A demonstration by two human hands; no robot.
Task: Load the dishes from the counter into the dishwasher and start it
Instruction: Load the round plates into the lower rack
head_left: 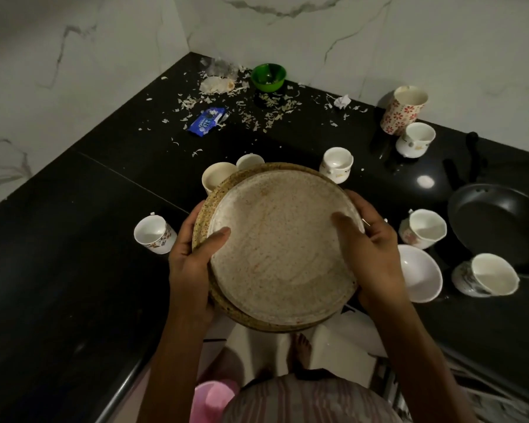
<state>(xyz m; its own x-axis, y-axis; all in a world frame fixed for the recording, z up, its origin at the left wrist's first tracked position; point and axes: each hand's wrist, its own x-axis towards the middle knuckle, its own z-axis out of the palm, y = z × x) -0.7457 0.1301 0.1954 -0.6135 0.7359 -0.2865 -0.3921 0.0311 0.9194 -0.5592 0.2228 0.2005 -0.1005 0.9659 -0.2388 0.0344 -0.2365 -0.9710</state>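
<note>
A stack of speckled beige plates (280, 254) is held in front of my chest, above the front edge of the black counter (74, 254). My left hand (193, 257) grips the stack's left rim, thumb on the top plate. My right hand (370, 248) grips the right rim, thumb likewise on top. Several white cups stand on the counter: one (154, 234) left of the plates, two (217, 177) half hidden behind them, one (336, 164) at the back right. A white bowl (419, 273) lies right of my right hand.
A black frying pan (498, 222) sits at the right with more cups (426, 228) around it, and a tall flowered mug (403, 109) behind. A green bowl (268, 76), a blue wrapper (206, 120) and scattered peelings litter the back corner. A pink bucket (211, 401) stands on the floor.
</note>
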